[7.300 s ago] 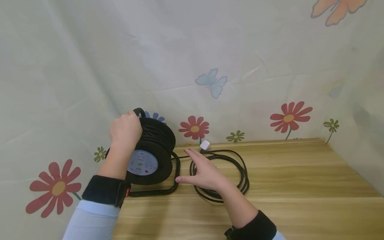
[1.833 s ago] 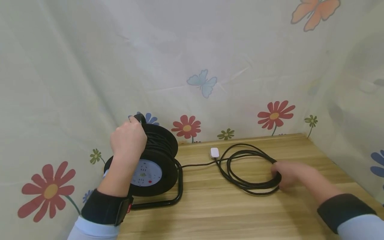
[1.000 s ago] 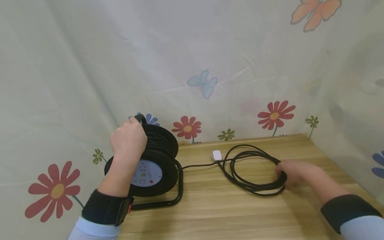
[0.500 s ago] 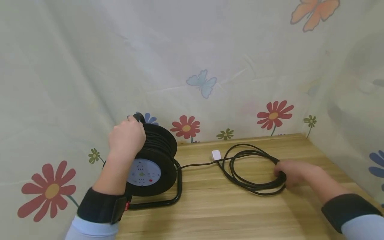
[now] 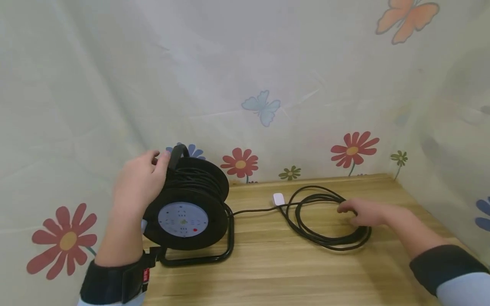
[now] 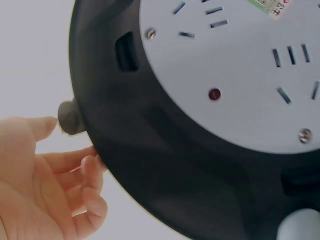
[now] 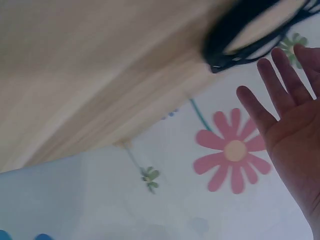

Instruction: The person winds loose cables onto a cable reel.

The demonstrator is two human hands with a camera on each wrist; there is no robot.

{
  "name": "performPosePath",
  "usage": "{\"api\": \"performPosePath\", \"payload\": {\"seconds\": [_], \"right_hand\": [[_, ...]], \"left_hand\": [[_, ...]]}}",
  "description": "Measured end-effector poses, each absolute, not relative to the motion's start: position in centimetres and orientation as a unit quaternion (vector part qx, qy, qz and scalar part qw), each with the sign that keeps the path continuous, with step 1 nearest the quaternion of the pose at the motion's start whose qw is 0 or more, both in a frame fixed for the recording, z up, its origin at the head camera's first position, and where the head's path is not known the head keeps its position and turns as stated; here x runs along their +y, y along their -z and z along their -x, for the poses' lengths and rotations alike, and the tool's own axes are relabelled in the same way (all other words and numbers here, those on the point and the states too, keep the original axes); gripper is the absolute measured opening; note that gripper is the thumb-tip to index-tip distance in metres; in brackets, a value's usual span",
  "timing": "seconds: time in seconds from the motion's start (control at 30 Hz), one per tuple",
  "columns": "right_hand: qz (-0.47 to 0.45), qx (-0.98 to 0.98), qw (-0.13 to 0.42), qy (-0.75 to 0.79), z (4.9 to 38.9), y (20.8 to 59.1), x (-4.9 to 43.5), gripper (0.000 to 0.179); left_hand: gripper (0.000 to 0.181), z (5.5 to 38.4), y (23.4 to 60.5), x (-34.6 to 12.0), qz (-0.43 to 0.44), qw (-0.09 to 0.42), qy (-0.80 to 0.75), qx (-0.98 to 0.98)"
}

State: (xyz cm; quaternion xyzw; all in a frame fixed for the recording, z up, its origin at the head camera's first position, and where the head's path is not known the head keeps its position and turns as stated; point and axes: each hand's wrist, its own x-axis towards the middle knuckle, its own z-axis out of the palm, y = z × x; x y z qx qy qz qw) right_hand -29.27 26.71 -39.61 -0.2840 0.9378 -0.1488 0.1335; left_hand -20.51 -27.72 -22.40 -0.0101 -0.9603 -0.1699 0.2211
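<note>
On the left of the table stands a black extension cable reel (image 5: 216, 216) with a pale socket panel (image 5: 183, 219) and a black tube frame. My left hand (image 5: 139, 187) is beside the reel's top handle (image 5: 178, 155); in the left wrist view its thumb and loosely bent fingers (image 6: 90, 172) lie near the handle (image 6: 71, 118) without gripping it. Over the right side of a loose black cable coil (image 5: 325, 243) is my right hand (image 5: 365, 212). The right wrist view shows its fingers spread, with nothing held. A white plug (image 5: 278, 199) lies at the coil's left.
A single strand of cable (image 5: 252, 211) joins the reel to the coil across the wooden table (image 5: 291, 272). Behind the table's back edge and along the right side hangs a pale cloth (image 5: 191, 63) with flowers and butterflies.
Earlier my right hand drew the coil rightward, away from the reel. Within the last half second it let go of the coil, and my left hand released the handle and shifted left.
</note>
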Motion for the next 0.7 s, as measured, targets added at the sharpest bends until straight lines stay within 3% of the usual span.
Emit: {"api": "performPosePath", "payload": {"seconds": [0.13, 0.27, 0.5, 0.7], "right_hand": [[0.318, 0.933, 0.082, 0.147, 29.9, 38.0, 25.0, 0.041], [0.340, 0.931, 0.041, 0.129, 30.8, 36.3, 22.7, 0.039], [0.358, 0.925, 0.036, 0.120, 31.7, 34.8, 16.6, 0.044], [0.369, 0.922, 0.037, 0.117, 32.3, 34.8, 12.0, 0.046]], "left_hand": [[0.054, 18.7, 23.6, -29.2, -0.015, 0.289, 0.205, -0.935], [0.045, 17.6, 25.6, -30.6, -0.047, 0.309, 0.229, -0.922], [0.047, 16.5, 28.9, -32.4, -0.115, 0.263, 0.243, -0.927], [0.069, 16.5, 29.5, -33.1, -0.153, 0.188, 0.236, -0.941]]}}
